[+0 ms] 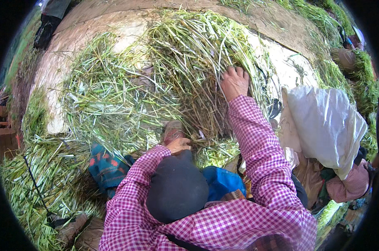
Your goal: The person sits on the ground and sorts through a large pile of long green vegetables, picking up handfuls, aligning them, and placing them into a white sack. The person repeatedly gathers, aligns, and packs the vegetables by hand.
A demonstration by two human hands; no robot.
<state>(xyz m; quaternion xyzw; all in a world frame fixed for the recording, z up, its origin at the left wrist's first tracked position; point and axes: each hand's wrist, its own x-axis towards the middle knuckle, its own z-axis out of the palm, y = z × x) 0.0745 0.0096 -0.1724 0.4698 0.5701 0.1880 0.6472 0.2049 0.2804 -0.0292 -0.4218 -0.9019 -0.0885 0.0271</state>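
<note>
A thick bundle of cut grass [202,62] lies ahead of me, its browner stem ends pointing towards me. My right hand [235,83] is on the right side of this bundle, with short, curled-looking fingers around some stalks. Close to my body, my left hand [178,145] is low beside a worn reddish-brown shoe or foot [173,130]; its fingers are partly hidden. Looser grass [120,91] is spread to the left of the bundle. A dark rounded shape [177,188], perhaps my clothed knee, covers part of the view between my checked sleeves.
Pale sheeting [289,69] lies under the grass. A white plastic sack [327,125] stands to the right. More grass [45,175] is heaped at lower left, near teal patterned cloth [108,166]. A person's dark-clad leg [48,29] shows at upper left.
</note>
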